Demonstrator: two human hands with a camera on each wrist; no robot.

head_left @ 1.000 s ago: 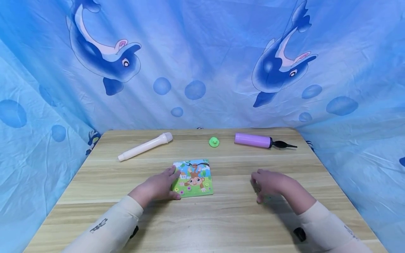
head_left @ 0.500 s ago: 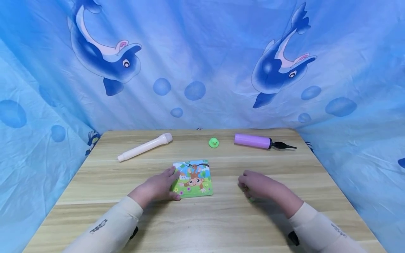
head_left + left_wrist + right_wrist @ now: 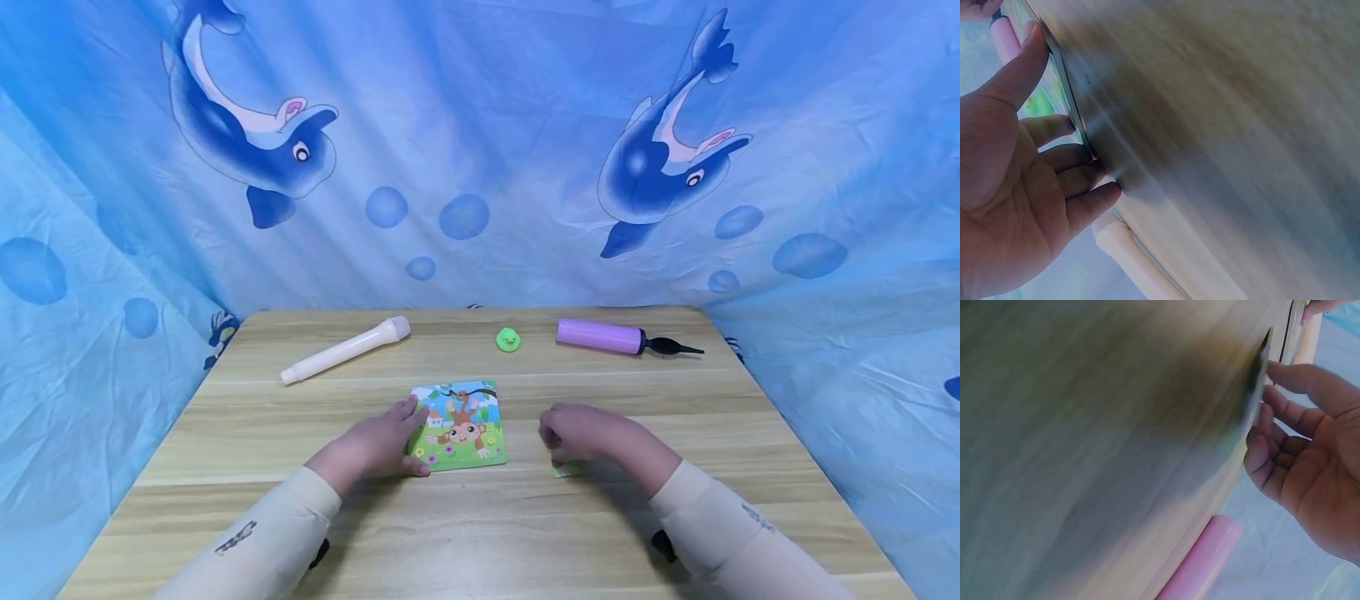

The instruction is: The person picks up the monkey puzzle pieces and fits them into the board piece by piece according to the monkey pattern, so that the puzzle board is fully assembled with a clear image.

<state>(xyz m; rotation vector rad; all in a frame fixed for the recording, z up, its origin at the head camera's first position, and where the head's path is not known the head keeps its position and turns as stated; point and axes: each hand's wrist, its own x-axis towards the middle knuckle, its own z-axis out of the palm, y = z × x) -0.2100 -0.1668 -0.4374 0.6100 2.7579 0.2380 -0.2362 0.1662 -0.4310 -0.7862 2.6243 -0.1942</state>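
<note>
A square picture puzzle (image 3: 461, 425) with a monkey printed on it lies on the wooden table. My left hand (image 3: 382, 440) rests at its left side, thumb by the near corner and fingers along the edge. In the left wrist view, the fingertips and thumb of the left hand (image 3: 1029, 156) touch the thin puzzle edge (image 3: 1067, 87). To the right of the puzzle, my right hand (image 3: 585, 435) pinches a small flat puzzle piece (image 3: 568, 469), mostly hidden but green at its near edge. The right wrist view has this piece (image 3: 1260, 387) edge-on, close over the table, between thumb and fingers.
Along the back lie a pale tube with a flared end (image 3: 345, 350), a green toy duck (image 3: 507, 339) and a purple balloon pump (image 3: 600, 335) with a black nozzle. A blue dolphin-printed curtain (image 3: 480, 125) hangs behind and beside the table (image 3: 465, 533).
My right hand has moved left toward the puzzle with the piece in its fingers, its green edge now showing below the hand. The left hand and the puzzle have stayed put.
</note>
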